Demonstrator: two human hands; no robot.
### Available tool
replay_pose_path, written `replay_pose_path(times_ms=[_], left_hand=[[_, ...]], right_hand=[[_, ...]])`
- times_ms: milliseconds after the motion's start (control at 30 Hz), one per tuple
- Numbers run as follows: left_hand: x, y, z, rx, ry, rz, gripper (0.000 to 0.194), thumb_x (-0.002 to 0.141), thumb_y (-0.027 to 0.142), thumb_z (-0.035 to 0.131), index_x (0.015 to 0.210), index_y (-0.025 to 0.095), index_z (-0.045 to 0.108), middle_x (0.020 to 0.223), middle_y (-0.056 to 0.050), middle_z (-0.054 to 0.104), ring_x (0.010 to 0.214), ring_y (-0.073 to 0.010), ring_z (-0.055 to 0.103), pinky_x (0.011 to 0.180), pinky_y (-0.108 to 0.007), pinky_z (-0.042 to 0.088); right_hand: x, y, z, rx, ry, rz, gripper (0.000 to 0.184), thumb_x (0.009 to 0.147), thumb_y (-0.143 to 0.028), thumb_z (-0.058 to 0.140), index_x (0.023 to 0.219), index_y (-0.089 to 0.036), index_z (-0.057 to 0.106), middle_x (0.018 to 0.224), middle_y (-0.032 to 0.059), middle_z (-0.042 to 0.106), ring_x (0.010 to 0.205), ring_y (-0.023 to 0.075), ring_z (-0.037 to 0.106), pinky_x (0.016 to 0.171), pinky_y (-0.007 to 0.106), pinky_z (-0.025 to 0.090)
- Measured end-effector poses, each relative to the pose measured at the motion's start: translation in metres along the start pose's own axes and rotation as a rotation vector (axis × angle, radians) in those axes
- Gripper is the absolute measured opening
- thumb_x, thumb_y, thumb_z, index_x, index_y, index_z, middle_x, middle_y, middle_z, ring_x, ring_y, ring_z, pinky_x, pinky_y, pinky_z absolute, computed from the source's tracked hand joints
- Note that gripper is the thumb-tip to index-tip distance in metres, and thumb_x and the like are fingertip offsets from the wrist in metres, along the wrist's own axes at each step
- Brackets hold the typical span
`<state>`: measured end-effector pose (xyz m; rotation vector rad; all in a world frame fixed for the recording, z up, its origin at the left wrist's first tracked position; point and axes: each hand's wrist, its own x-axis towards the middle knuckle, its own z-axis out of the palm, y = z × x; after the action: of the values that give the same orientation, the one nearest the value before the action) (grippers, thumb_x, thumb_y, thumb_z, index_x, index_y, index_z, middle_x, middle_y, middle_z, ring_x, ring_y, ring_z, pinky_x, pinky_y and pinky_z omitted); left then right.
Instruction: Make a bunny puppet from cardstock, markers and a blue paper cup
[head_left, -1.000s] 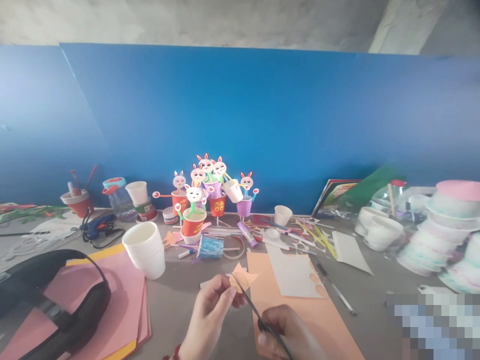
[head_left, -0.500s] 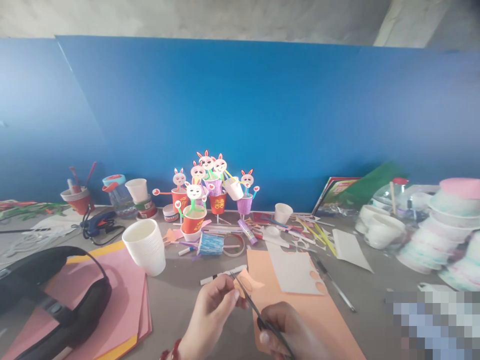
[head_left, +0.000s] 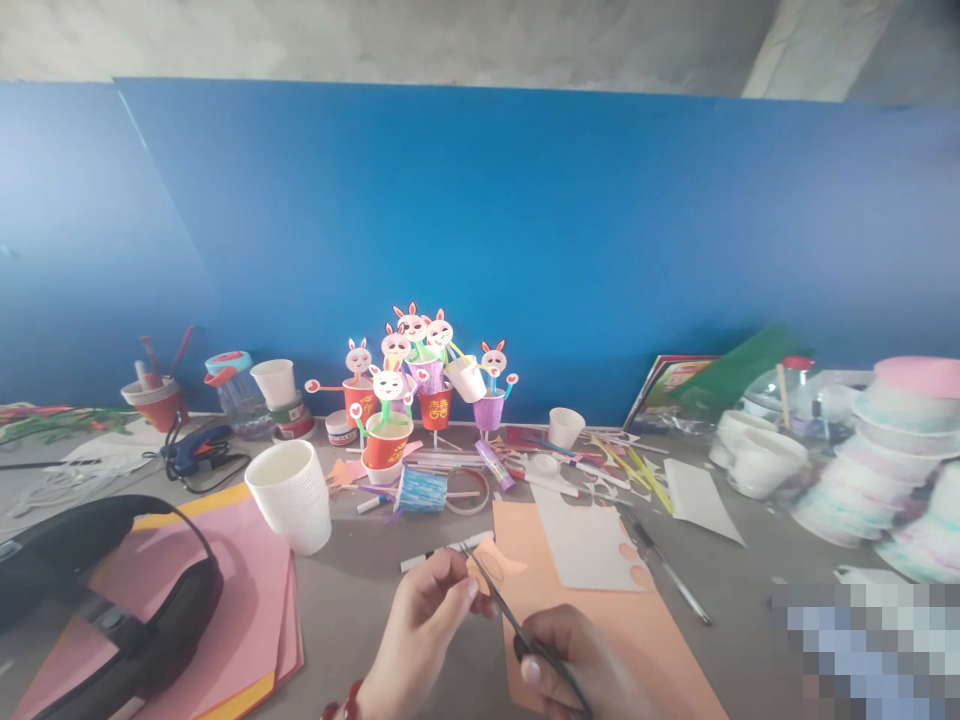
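My left hand (head_left: 429, 628) pinches a small piece of orange paper (head_left: 501, 563) with a curved outline drawn on it. Dark-handled scissors (head_left: 504, 605) are gripped in my right hand (head_left: 571, 655), their blades slightly apart and lying across the paper beside my left fingertips. Under my right hand lies a larger orange sheet (head_left: 622, 655), partly covered by a white sheet (head_left: 589, 550) that carries small orange bits at its right edge. A white marker (head_left: 427, 555) rests on the table just behind my left hand.
Bunny-faced paper cups (head_left: 386, 440) stand at the back by the blue panel (head_left: 525, 200). A stack of white cups (head_left: 289, 500), pink sheets (head_left: 247, 600) and a black headset (head_left: 161, 610) sit on the left. A pen (head_left: 671, 570) and painted bowls (head_left: 847, 490) are on the right.
The orange paper piece has turned and shifted slightly to the right in my left hand. The scissor blades cross it at a slightly different place. My hands have barely moved otherwise.
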<state>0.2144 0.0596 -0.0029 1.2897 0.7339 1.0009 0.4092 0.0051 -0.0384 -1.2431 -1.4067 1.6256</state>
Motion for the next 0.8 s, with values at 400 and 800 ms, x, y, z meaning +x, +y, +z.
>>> replay_pose_path(times_ms=[400,800], left_hand=[[-0.001,0.005,0.001,0.015,0.001,-0.007,0.032,0.085,0.045,0.064,0.069,0.018,0.062,0.069,-0.002,0.067,0.070,-0.0171,0.060,0.072,-0.026,0.046],[-0.004,0.002,0.007,-0.068,0.101,-0.098,0.032,0.084,0.048,0.068,0.070,0.019,0.063,0.069,0.000,0.064,0.071,-0.0161,0.058,0.073,-0.024,0.046]], right_hand=[[0.001,0.000,0.003,0.043,0.062,0.039,0.067,0.061,-0.083,0.066,0.060,-0.021,0.040,0.051,-0.0087,0.036,0.045,0.0041,0.031,0.040,0.019,0.018],[0.012,0.009,0.011,0.122,0.069,-0.053,0.065,0.058,-0.080,0.071,0.059,-0.018,0.052,0.042,-0.0079,0.045,0.036,0.0058,0.044,0.032,0.015,0.027]])
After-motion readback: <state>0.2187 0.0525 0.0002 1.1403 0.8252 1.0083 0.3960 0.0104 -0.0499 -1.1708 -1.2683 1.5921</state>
